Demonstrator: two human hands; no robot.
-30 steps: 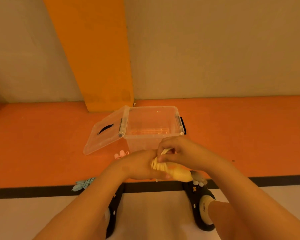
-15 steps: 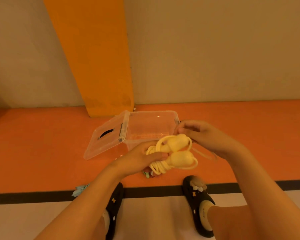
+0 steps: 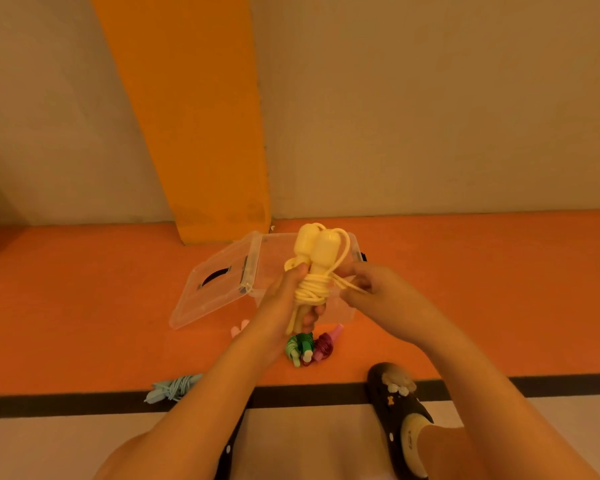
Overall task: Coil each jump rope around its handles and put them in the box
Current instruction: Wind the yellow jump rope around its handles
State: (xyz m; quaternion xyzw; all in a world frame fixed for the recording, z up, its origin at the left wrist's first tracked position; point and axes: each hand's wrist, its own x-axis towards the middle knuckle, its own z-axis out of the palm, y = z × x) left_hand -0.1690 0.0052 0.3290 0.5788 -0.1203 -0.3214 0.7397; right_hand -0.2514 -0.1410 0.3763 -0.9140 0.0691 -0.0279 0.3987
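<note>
This looks like an indoor sports or play room. The smooth orange floor (image 3: 84, 306) resembles a court surface, marked by a black line (image 3: 66, 405) with a pale floor strip (image 3: 49, 445) on the near side. A bare beige wall (image 3: 430, 98) and an orange pillar (image 3: 194, 116) rise from it. A green jump rope (image 3: 298, 346), a dark red jump rope (image 3: 323, 344) and a light blue jump rope (image 3: 174, 388) lie coiled on the floor near a clear plastic storage box (image 3: 343, 315)

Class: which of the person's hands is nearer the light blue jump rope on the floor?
Left. The left hand, gripping the yellow jump rope, is above and right of the light blue jump rope; the right hand is farther right, pinching the yellow rope's loose end.
</note>
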